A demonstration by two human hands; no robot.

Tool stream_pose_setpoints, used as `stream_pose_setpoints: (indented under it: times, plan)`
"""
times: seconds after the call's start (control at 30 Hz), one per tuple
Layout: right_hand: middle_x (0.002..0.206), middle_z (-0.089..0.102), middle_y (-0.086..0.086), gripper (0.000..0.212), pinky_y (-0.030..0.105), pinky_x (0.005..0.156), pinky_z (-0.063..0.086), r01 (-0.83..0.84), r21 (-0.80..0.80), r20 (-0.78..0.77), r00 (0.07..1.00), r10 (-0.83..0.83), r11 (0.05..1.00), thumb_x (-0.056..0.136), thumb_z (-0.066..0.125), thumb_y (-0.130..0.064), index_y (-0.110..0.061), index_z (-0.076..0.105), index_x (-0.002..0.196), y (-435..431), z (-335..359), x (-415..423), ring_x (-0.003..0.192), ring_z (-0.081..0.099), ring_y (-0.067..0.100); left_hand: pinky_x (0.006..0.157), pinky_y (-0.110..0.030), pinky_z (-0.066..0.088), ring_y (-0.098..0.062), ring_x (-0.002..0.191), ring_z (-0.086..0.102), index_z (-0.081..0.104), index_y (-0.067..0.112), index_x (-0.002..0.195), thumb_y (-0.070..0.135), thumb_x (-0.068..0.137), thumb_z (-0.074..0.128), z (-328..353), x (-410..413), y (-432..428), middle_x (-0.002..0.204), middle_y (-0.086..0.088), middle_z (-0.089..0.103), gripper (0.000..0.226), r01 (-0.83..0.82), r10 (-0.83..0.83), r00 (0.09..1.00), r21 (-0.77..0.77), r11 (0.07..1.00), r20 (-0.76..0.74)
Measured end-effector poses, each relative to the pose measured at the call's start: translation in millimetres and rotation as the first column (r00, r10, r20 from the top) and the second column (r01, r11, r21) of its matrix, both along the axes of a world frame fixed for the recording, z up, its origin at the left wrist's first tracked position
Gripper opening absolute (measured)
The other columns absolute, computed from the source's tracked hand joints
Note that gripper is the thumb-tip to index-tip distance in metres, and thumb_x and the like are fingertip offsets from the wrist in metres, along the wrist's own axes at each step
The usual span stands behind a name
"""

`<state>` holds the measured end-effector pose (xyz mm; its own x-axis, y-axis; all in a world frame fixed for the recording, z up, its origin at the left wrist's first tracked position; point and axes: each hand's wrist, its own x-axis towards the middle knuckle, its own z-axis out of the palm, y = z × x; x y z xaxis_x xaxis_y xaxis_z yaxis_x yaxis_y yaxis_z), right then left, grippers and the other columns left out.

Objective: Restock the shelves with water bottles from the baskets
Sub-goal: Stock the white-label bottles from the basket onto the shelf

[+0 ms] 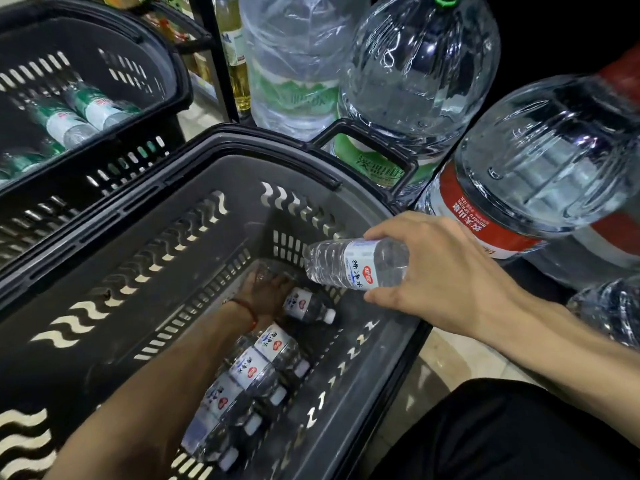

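Observation:
A deep black basket (pixel 145 244) fills the middle of the view. Several small white-labelled water bottles (pixel 256 368) lie on its floor. My right hand (pixel 446 271) grips one such bottle (pixel 349 263) sideways, above the basket's right rim. My left hand (pixel 265 289), with a red cord on the wrist, reaches down to the basket's far end and grips a bottle there (pixel 261 271), mostly hidden under the fingers. One more bottle (pixel 308 304) lies just right of that hand.
A second black basket (pixel 162 64) at the upper left holds several green-labelled bottles (pixel 69 123). Large water jugs stand behind and to the right: green-labelled ones (pixel 294 64) and a red-labelled one (pixel 540 161). A dark shelf post (pixel 216 64) rises at the top.

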<state>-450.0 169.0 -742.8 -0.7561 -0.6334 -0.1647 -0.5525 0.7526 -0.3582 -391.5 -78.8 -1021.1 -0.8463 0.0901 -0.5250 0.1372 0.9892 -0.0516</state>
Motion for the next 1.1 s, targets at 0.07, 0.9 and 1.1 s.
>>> stream_pose_setpoints:
  times: [0.07, 0.9, 1.1]
  plan:
    - [0.116, 0.064, -0.016, 0.074, 0.032, 0.089, 0.054, -0.009, 0.007, -0.006, 1.000, 0.009, 1.000, 0.065, 0.094, -0.046, -0.029, 0.067, 0.131, -0.5, -2.1, 0.2, 0.098, 0.063, 0.009, 0.126, -0.058, 0.007, -0.031, 0.155, 0.019, 0.026, 0.029, 0.159, 0.052, 0.093, 0.064, -5.0, -5.8, 0.9, 0.167, -0.004, 0.026, 0.080, -0.028, 0.028, 1.000, 0.025, 0.999, -0.003]
    - [0.107, 0.061, -0.018, 0.077, 0.022, 0.089, 0.043, 0.087, -0.233, -0.002, 0.996, -0.090, 0.969, 0.047, 0.099, -0.058, -0.033, 0.069, 0.113, 39.8, 35.7, 2.1, 0.102, 0.055, 0.005, 0.072, -0.037, 0.057, -0.013, 0.079, 0.067, 0.061, 0.022, 0.094, 0.062, 0.095, 0.060, 106.3, 32.1, -1.3, 0.087, 0.006, 0.069, 0.040, -0.320, 0.740, 0.609, 0.766, 0.558, -0.284]
    - [0.107, 0.065, -0.019, 0.066, 0.028, 0.084, 0.051, 0.236, -0.488, 0.121, 0.972, -0.203, 0.840, 0.051, 0.102, -0.049, -0.041, 0.061, 0.103, 74.2, 54.9, 6.5, 0.108, 0.059, 0.014, 0.087, -0.027, 0.041, -0.004, 0.100, 0.051, 0.049, 0.043, 0.115, 0.053, 0.090, 0.067, 187.4, 37.9, 37.2, 0.111, 0.010, 0.055, 0.032, -0.172, 0.752, 0.498, 0.801, 0.573, -0.432]
